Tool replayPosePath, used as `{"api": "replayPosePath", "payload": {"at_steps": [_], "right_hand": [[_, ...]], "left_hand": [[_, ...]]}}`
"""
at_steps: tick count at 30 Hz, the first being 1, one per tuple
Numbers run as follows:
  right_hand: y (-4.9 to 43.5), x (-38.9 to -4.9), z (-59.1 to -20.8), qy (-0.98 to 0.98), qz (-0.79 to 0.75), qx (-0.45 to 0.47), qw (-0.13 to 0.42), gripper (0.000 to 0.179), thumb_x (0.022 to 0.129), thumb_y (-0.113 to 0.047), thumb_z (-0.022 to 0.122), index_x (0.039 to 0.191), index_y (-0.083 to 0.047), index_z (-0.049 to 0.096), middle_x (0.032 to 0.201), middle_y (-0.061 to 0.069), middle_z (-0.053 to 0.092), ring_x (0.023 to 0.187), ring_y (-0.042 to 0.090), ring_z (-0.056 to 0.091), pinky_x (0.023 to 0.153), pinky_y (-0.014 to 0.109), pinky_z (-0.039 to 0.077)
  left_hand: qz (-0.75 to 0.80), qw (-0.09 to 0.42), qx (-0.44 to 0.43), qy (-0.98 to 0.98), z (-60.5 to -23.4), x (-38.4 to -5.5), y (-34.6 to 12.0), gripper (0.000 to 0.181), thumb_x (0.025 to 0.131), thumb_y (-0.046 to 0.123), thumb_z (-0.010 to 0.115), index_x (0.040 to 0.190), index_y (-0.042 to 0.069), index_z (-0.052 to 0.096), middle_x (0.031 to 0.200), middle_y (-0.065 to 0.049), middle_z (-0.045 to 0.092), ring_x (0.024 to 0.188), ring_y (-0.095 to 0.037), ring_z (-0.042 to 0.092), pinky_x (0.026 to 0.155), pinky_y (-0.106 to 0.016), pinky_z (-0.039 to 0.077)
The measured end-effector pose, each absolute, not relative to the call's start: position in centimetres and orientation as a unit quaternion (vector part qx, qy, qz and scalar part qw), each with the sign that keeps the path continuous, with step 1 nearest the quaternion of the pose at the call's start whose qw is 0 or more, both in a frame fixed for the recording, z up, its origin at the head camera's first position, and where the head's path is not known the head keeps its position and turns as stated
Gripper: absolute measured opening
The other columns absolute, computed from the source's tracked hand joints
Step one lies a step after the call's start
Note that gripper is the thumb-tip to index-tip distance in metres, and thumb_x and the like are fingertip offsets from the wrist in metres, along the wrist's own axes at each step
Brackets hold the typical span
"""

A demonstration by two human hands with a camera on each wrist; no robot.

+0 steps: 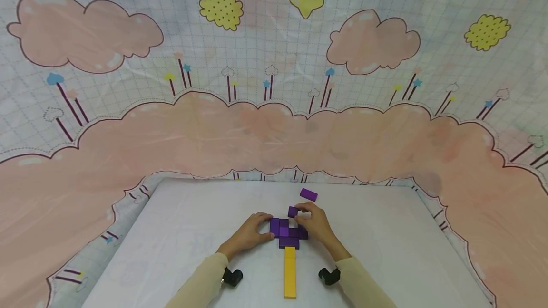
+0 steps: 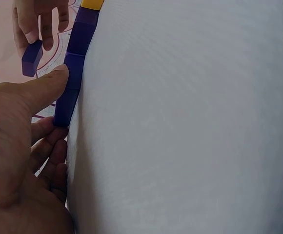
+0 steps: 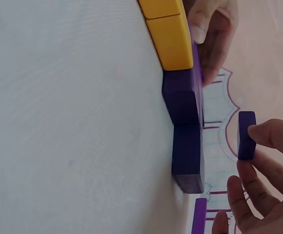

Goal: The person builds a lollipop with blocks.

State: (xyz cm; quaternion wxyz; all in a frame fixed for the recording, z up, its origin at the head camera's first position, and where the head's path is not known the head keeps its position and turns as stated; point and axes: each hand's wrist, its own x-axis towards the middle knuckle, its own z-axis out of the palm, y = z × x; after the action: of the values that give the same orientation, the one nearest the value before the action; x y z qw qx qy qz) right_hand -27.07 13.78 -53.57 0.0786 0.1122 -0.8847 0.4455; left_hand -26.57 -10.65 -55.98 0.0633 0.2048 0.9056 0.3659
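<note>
Purple blocks (image 1: 288,241) lie fitted together on the white table, with a gap at the far side of the group. A column of yellow blocks (image 1: 290,277) runs from their near edge toward the person. My left hand (image 1: 247,234) grips the leftmost purple block (image 1: 274,228), thumb at its near end and fingers at its far end. Between thumb and fingertips, my right hand (image 1: 318,227) pinches a small purple block (image 3: 246,139), raised above the group beside the gap. In the left wrist view, the same small block (image 2: 32,58) hangs clear of the row.
A loose purple block (image 1: 308,195) lies on the table (image 1: 205,203) beyond the right hand. Behind the table hangs a patterned cloth (image 1: 265,137) with clouds and stars. Dark wrist cameras (image 1: 233,277) show at both cuffs.
</note>
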Motion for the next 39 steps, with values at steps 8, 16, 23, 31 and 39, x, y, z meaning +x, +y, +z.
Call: {"api": "replayPosePath", "payload": {"at_steps": [8, 16, 23, 31, 39], "right_hand": [[14.1, -27.1, -54.2, -0.891, 0.435, 0.112, 0.060, 0.029, 0.083, -0.010, 0.074, 0.112, -0.009, 0.072, 0.109, 0.006, 0.070, 0.103, 0.026, 0.062, 0.094, 0.049, 0.052], [14.5, -27.0, -54.9, -0.893, 0.428, 0.124, 0.055, 0.029, 0.082, -0.010, 0.074, 0.110, -0.010, 0.073, 0.107, 0.005, 0.071, 0.102, 0.025, 0.063, 0.092, 0.047, 0.052], [14.7, -27.0, -55.3, -0.888, 0.435, 0.138, 0.062, 0.027, 0.082, -0.010, 0.074, 0.109, -0.008, 0.072, 0.105, 0.007, 0.070, 0.101, 0.025, 0.063, 0.092, 0.047, 0.053], [14.8, -27.2, -55.4, -0.890, 0.437, 0.128, 0.024, 0.028, 0.083, -0.008, 0.074, 0.111, -0.009, 0.072, 0.111, 0.008, 0.070, 0.108, 0.028, 0.063, 0.101, 0.052, 0.049], [14.9, -27.3, -55.5, -0.893, 0.429, 0.136, 0.018, 0.028, 0.083, -0.009, 0.075, 0.111, -0.010, 0.073, 0.109, 0.006, 0.070, 0.107, 0.027, 0.062, 0.101, 0.053, 0.048]], "left_hand": [[0.363, 0.061, 0.206, 0.907, -56.1, -26.5, -10.7, 0.060, 0.087, 0.038, 0.073, 0.138, 0.013, 0.055, 0.141, -0.010, 0.054, 0.136, -0.034, 0.045, 0.115, -0.055, 0.036], [0.368, 0.063, 0.206, 0.904, -55.9, -26.4, -10.7, 0.059, 0.088, 0.037, 0.073, 0.138, 0.013, 0.054, 0.142, -0.011, 0.053, 0.137, -0.035, 0.044, 0.115, -0.056, 0.035], [0.368, 0.058, 0.212, 0.904, -55.7, -26.2, -10.7, 0.058, 0.088, 0.035, 0.073, 0.138, 0.011, 0.054, 0.141, -0.011, 0.054, 0.137, -0.036, 0.044, 0.115, -0.057, 0.035], [0.365, 0.056, 0.214, 0.904, -55.7, -26.2, -10.7, 0.059, 0.087, 0.035, 0.074, 0.137, 0.011, 0.054, 0.141, -0.012, 0.054, 0.136, -0.037, 0.045, 0.114, -0.057, 0.035], [0.371, 0.066, 0.206, 0.903, -55.5, -26.3, -10.7, 0.058, 0.088, 0.034, 0.073, 0.138, 0.012, 0.054, 0.141, -0.011, 0.053, 0.137, -0.036, 0.044, 0.116, -0.056, 0.035]]}}
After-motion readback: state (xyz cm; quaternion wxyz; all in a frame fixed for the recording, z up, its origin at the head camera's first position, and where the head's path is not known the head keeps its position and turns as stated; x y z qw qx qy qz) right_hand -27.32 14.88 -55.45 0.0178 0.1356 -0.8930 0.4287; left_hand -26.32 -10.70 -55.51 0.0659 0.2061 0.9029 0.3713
